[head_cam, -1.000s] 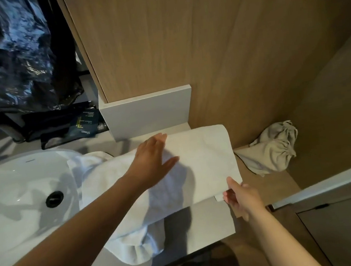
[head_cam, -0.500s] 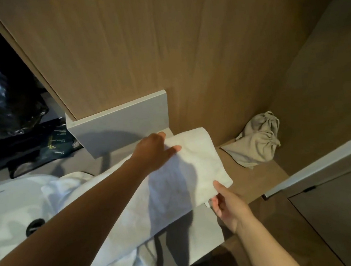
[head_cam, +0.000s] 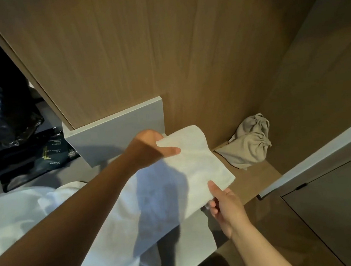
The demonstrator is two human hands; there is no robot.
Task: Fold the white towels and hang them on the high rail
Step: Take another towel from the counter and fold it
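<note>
Mid-fold: the left hand [head_cam: 150, 149] and right hand [head_cam: 226, 206] each pinch a corner of the soft white terry towel [head_cam: 198, 165], holding its end above the grey table [head_cam: 196, 236]. Next, probably, carry that end across squarely.

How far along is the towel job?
Early. Nothing looks hung; no rail is in view. The left hand and right hand each grip a corner of the white terry towel spread over the grey counter, mid-fold. Finishing the fold and hanging remain.
</note>
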